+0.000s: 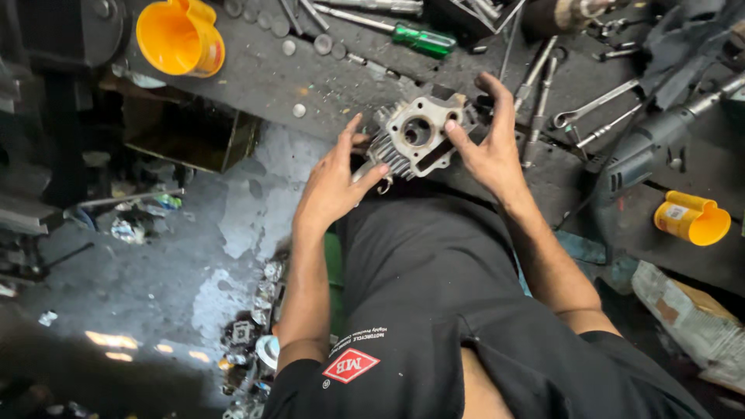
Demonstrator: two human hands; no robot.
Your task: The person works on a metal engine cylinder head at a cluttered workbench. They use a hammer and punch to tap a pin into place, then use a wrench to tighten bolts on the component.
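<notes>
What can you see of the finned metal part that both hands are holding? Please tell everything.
The finned metal part is a grey cast block, worn and grimy. Its flat pale face, tilted up toward the camera, has one large round bore and smaller holes near the corners. Cooling fins run along its lower left side. The left hand and right hand grip it at the workbench edge.

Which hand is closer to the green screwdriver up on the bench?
Right. The right hand grips the finned metal engine part just below the green screwdriver; the left hand sits lower and further left.
</notes>
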